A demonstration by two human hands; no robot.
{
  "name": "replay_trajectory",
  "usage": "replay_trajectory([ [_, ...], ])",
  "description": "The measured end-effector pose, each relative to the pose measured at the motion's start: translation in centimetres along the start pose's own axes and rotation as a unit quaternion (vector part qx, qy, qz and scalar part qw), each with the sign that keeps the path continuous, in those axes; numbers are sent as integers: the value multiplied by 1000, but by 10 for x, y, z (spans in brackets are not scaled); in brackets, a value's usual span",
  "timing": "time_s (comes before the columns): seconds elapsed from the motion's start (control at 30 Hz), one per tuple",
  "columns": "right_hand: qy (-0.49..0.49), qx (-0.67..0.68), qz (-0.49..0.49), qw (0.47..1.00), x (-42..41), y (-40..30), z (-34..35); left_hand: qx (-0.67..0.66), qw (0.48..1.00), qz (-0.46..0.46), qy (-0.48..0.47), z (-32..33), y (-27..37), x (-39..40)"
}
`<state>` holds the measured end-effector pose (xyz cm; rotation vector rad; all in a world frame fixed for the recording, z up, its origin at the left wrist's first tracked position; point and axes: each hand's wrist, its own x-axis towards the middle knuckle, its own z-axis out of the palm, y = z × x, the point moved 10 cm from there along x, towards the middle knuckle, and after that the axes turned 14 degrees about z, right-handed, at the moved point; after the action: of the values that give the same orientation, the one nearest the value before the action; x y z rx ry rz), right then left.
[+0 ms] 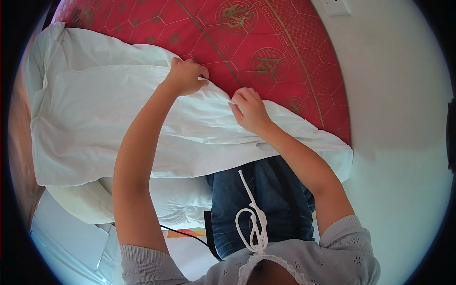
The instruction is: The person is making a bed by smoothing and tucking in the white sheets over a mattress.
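Observation:
A white cloth sheet [107,96] lies over the near part of a red patterned mattress [221,42], in folds and wrinkles. My left hand [188,75] grips the sheet's far edge near the middle of the mattress, thumb on the near side and fingers curled over. To its right and a little nearer, my right hand [249,107] pinches the same edge between thumb and fingers. The red cover with gold emblems shows beyond both hands. The sheet's near edge hangs down in front of my jeans.
A pale wall [395,107] with a white socket [335,6] runs along the right side. Pillow-like white and cream bedding [181,199] lies below the sheet at lower left. A black cable [185,233] passes beside my legs. Wooden flooring [21,142] shows at the far left.

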<state>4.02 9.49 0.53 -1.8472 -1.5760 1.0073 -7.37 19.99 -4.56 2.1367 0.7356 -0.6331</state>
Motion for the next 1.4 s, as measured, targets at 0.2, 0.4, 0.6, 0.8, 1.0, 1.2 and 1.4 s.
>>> replay_trajectory([
  [0.2,-37,54,-44,997,-14,-14,3,3,994,-97,-45,0,-6,1],
  [0.4,-31,80,-67,994,-24,-18,5,-68,995,-59,-50,12,9,2],
  [0.6,-45,69,-70,994,-24,-17,7,-142,973,-161,-88,17,-17,-5],
  [0.8,-2,74,-21,997,-16,-8,1,-36,979,-194,-56,9,-32,-12],
  [1.0,-7,69,-37,997,-18,-9,2,-99,953,-271,-91,1,-53,-33],
  [1.2,-1,77,-52,996,-21,-12,3,-122,960,-178,-179,16,-63,-28],
  [1.4,-1,77,-50,996,-15,-8,-5,-105,965,-234,-56,-2,-56,-32],
])
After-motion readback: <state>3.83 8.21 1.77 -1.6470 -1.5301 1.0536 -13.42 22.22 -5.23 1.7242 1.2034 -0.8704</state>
